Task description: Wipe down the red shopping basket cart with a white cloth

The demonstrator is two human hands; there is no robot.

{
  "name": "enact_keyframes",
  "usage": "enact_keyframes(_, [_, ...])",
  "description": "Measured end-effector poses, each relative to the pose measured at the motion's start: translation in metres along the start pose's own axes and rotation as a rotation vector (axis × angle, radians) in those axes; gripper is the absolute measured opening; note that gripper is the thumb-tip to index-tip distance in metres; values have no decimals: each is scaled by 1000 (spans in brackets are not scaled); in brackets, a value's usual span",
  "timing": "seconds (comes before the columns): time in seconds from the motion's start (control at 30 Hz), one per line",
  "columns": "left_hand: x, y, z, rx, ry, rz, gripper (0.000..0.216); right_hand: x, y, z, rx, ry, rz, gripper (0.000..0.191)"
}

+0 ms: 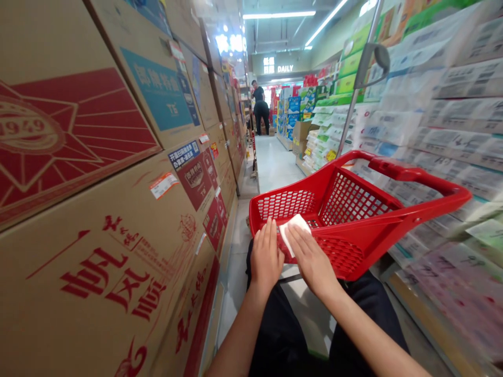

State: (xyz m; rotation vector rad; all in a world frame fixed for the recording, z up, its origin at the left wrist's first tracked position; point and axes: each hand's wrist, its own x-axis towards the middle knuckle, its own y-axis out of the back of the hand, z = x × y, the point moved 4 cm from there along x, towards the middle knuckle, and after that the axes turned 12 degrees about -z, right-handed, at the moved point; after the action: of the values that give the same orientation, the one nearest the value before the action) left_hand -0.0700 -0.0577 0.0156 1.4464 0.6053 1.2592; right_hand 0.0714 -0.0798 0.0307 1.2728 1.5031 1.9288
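A red plastic shopping basket cart (341, 230) with perforated walls stands tilted in front of my knees. My right hand (312, 256) presses a folded white cloth (293, 225) flat against its near rim; whether it is fabric or paper I cannot tell. To the left of the cloth, my left hand (267, 256) rests at the near left corner of the cart, its fingers stretched out and close together. Part of the near wall is hidden behind both hands.
Stacked cardboard cartons (98, 251) rise close on my left. Packs of tissue paper (451, 141) are piled on the right. A metal pole with a grey hook (371, 65) stands behind the cart. Farther down the aisle floor (271, 157), a person (260, 107) in dark clothes stands.
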Motion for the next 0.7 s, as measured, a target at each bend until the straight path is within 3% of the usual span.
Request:
enact_keyframes(0.13, [-9, -2, -10, -59, -31, 56, 79, -22, 14, 23, 28, -18, -23, 80])
enact_keyframes(0.3, [-11, -5, -3, -82, 96, 106, 70, -47, 30, 55, -35, -143, 10, 78])
enact_keyframes(0.57, [-11, -2, -2, -84, 101, 102, 73, 7, -10, -10, -26, 17, -22, 73])
enact_keyframes(0.7, [-14, -1, -6, -74, 91, 88, 79, -2, -3, 0, 2, 29, -41, 75])
